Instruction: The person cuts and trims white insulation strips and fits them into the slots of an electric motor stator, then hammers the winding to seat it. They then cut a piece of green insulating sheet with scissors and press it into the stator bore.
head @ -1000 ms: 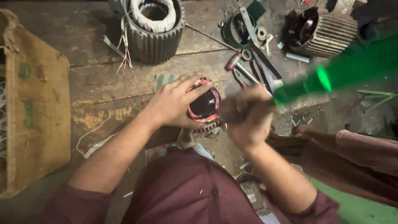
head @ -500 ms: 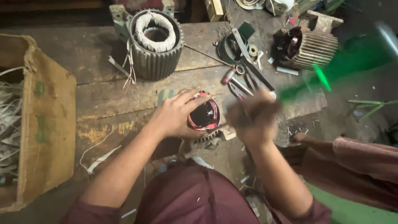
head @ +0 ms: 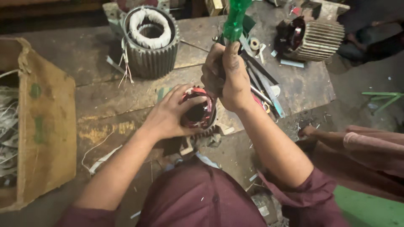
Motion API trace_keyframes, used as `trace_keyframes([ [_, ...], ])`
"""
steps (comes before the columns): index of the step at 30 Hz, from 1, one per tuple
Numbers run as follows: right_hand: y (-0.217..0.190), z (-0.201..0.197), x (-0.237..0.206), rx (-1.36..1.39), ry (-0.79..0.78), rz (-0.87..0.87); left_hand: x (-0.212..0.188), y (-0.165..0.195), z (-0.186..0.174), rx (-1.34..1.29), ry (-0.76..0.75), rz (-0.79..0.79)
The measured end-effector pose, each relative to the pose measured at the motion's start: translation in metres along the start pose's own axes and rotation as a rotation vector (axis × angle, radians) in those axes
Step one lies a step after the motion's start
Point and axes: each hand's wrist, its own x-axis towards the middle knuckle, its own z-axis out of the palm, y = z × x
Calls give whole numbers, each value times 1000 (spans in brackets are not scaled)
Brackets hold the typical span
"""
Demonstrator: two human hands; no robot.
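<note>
The left hand [head: 174, 115] closes its fingers around the small stator [head: 198, 112] on the wooden surface [head: 105, 96], below the big finned stator [head: 149, 40]. The right hand [head: 225, 77] clenches a green-handled tool [head: 234, 19] raised above it; seemingly mid-strike, needing an aimed downstroke.

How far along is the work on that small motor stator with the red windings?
Done: red windings sit inside the small ribbed stator. In hand: the left hand steadies it on the wooden bench, while the right hand raises a green-handled tool above. Left: two larger stators, a grey one and one lying sideways, sit untouched.
</note>
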Motion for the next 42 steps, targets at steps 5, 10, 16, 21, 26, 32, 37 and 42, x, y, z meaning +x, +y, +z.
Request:
trace_keyframes([
  [5, -21, -23, -30, 248, -80, -32, -6, -4, 0, -53, -82, 27],
  [10, -20, -41, -26, 242, -10, -124, -9, -14, -6, -85, -139, 159],
  [16, -19, -63, -29, 277, -88, -143, -14, -12, 3, 44, -118, 94],
  [21, -19, -51, -15, 318, -41, -158, -17, -13, 12, 43, -57, 111],
  [26, -7, -27, 43, 101, -126, 129, -14, -3, 16, 3, -11, 110],
  [32, -15, -17, -33, 192, -4, -91, -14, -6, 7, -62, -85, 20],
  [37, -30, 25, -63, 97, 58, -295, -10, -7, 2, -233, 112, -29],
  [42, -11, 64, -59, -96, -122, -370, 1, 6, 3, -328, 322, -95],
])
